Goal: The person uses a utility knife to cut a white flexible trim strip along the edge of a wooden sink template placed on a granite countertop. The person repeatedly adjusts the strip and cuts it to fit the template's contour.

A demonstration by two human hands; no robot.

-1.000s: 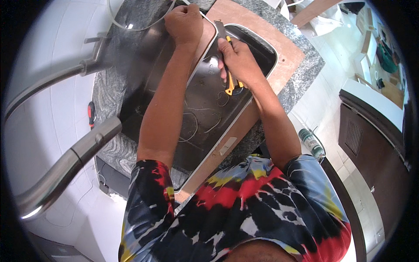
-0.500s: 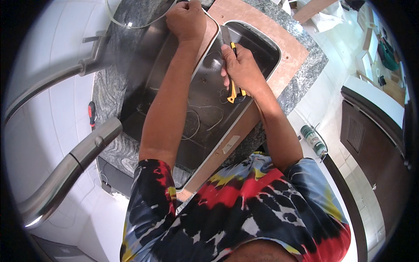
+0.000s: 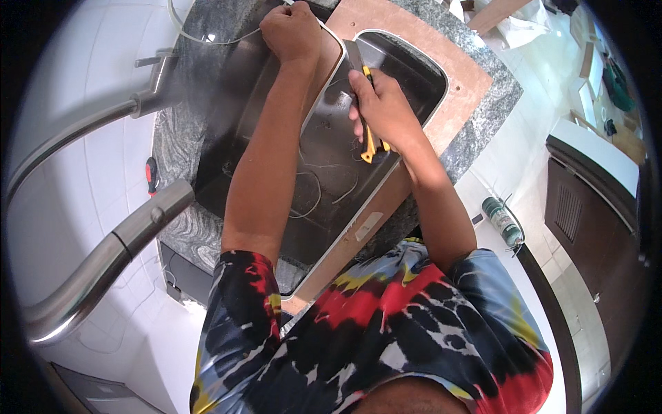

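My right hand (image 3: 380, 103) is closed round a utility knife (image 3: 367, 143) with a yellow and black handle. The knife's blade points away from me, beside the pale edge of the divider between two dark sink bowls (image 3: 338, 155). At the far end of that divider, my left hand (image 3: 293, 33) is closed in a fist. Whatever its fingers grip is hidden. A thin clear strand (image 3: 207, 41) curves in from the upper left and reaches the edge of this fist. Loose thin strands (image 3: 318, 196) lie in the nearer bowl.
A tan board (image 3: 458, 90) frames the bowls on a grey stone slab (image 3: 500, 86). Metal pipes (image 3: 148, 217) stand at the left by the tiled wall. A red and black screwdriver (image 3: 151, 176) lies there. At right are a green cylinder (image 3: 502, 221) and dark cabinet (image 3: 586, 228).
The view has shifted slightly, and my left hand has moved a little to the left. My right hand keeps its hold on the knife in nearly the same spot.
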